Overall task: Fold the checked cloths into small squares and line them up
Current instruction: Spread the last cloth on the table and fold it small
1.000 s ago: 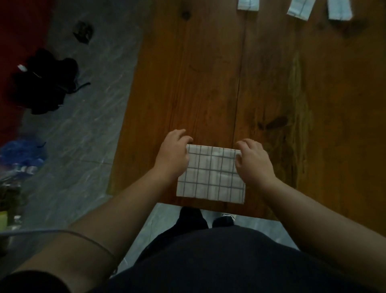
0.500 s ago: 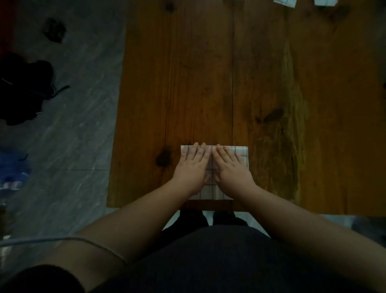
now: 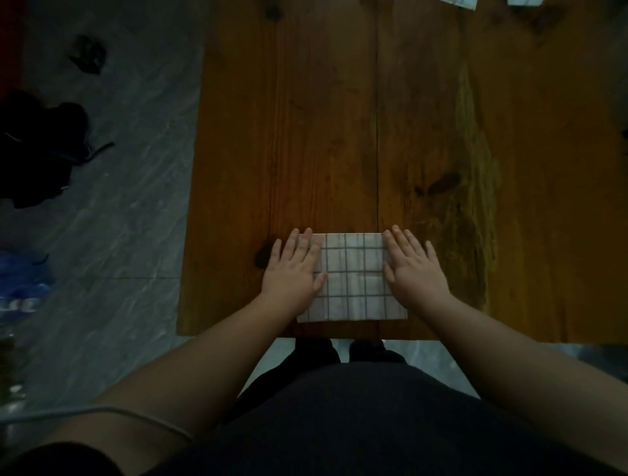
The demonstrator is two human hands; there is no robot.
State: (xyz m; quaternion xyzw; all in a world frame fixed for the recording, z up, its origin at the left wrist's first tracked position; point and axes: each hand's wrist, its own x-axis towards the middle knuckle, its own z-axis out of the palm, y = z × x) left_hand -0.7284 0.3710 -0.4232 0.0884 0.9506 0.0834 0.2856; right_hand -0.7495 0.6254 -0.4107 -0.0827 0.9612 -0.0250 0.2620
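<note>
A white checked cloth [image 3: 353,278], folded into a rectangle, lies flat near the front edge of the wooden table [image 3: 339,119]. My left hand [image 3: 294,271] presses flat on the cloth's left end, fingers straight and spread. My right hand [image 3: 413,270] lies flat over its right end the same way. The cloth's middle shows between the two hands. Two folded cloths peek in at the table's far edge, one [image 3: 460,2] left of the other [image 3: 525,2].
The table's left edge runs beside a grey marble floor [image 3: 112,221]. A black bundle [image 3: 40,149] and a blue bag [image 3: 20,282] lie on that floor. My dark-clothed body and feet [image 3: 339,350] are at the front edge.
My hands, side by side on the cloth's middle half a second ago, have slid apart to its left and right ends. A second ago they gripped its far corners.
</note>
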